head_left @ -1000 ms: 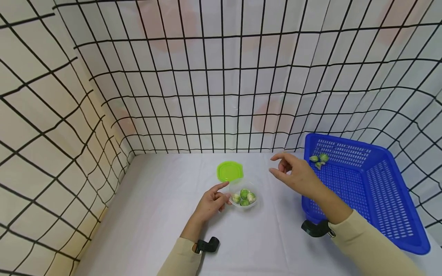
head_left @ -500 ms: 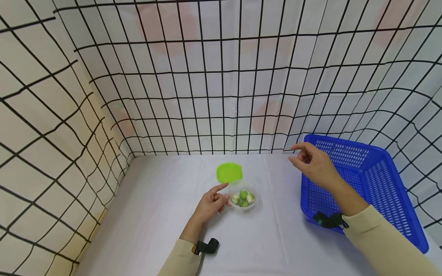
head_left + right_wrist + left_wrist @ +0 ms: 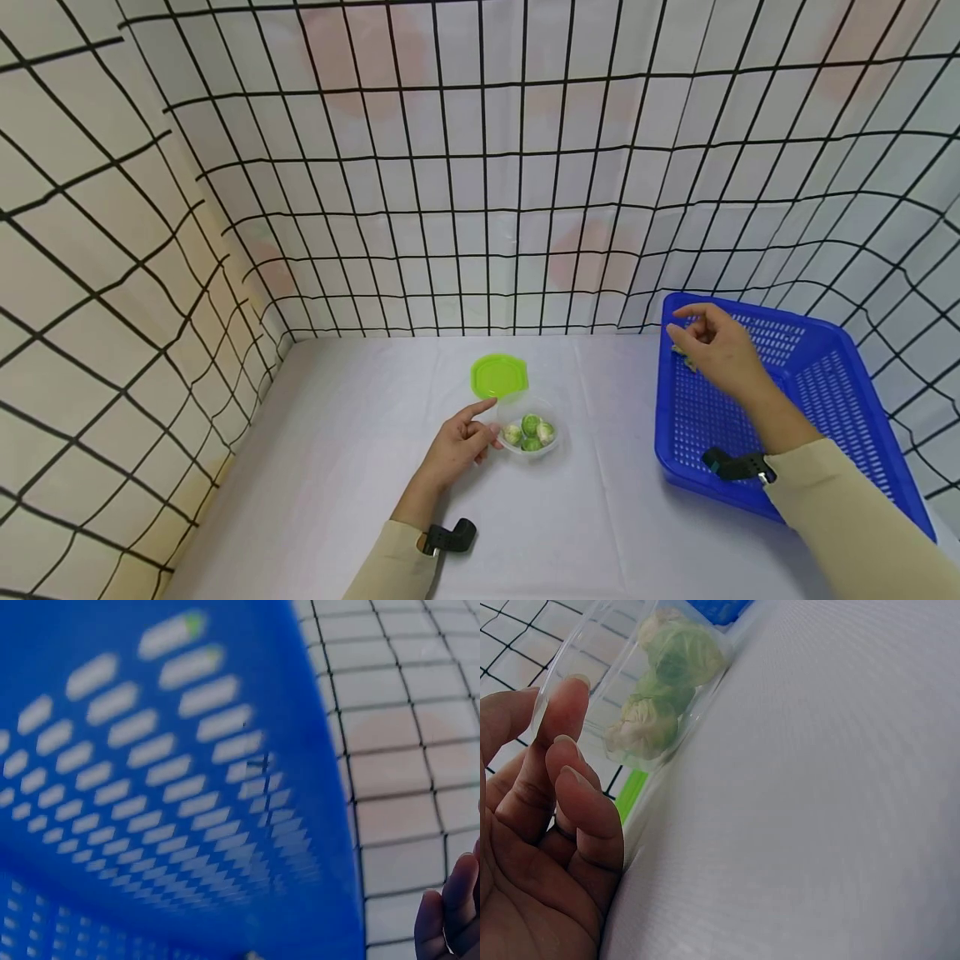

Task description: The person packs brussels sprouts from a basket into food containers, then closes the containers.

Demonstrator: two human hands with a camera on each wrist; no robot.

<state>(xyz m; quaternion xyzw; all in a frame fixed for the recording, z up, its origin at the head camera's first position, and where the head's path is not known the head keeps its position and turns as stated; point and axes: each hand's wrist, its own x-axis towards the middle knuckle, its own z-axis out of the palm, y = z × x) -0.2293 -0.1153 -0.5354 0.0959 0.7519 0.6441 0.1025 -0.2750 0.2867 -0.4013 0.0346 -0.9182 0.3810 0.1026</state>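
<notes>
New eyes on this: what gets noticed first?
The big blue basket at right, the right hand over it in the head view. Next, the lime-green lid on the white table, just beyond a clear bowl of sprouts at the left hand. A black grid rises behind the table.

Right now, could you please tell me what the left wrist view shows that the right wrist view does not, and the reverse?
Only the left wrist view shows the left hand and the clear bowl with sprouts in it. Only the right wrist view shows part of the right hand. Both show the blue basket, just a fragment in the left one, and black grid.
</notes>
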